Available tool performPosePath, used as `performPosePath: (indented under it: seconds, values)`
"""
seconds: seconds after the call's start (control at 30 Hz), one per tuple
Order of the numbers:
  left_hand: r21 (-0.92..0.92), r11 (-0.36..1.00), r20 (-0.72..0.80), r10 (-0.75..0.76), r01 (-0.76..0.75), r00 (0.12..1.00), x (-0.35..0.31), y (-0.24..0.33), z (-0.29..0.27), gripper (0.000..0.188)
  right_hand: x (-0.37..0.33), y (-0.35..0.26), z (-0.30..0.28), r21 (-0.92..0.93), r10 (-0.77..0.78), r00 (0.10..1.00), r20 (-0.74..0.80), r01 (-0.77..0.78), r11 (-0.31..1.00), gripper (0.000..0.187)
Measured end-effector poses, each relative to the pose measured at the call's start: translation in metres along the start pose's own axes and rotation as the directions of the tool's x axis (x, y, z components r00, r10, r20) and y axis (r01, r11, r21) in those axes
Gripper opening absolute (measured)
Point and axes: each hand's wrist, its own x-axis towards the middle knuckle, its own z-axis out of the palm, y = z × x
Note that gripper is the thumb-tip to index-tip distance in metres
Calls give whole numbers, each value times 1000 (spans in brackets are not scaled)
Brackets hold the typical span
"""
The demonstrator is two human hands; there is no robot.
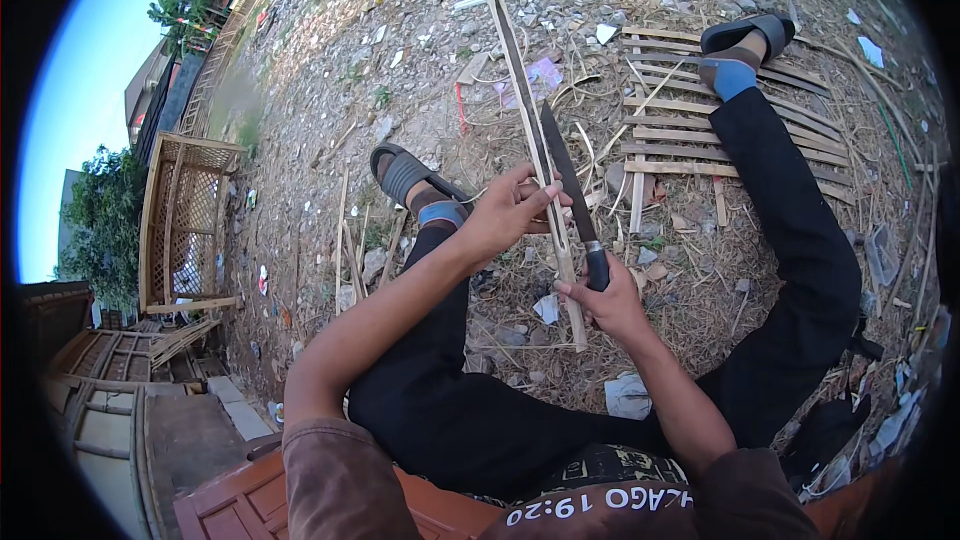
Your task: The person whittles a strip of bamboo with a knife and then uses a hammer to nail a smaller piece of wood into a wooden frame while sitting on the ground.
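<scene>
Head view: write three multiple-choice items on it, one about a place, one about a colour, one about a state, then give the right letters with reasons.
1. Where does the woven bamboo mat lie?
A. on the ground under the right foot
B. across the lap
C. on the lattice frame

2. What colour are the socks?
A. red
B. blue
C. white

3. How is the knife held?
A. lying loose on the ground
B. by the left hand alone
C. handle gripped in the right hand, blade along the bamboo strip

Answers:
1 A, the sandalled foot rests on its slats.
2 B, blue shows above both sandals.
3 C, the right hand's fingers wrap the dark handle while the left hand steadies the strip.
</scene>
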Motion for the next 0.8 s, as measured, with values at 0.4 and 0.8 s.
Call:
performPosePath:
  seconds: [0.4,0.8]
  values:
    - [-335,941,-115,-87,44,990,2,10,15,23,36,-69,-46,-764,-469,883,11,310,566,15]
    - [-334,930,-5,-163,152,987,-11,42,31,21,91,-121,-85,-891,-647,665,372,451,-49,16]
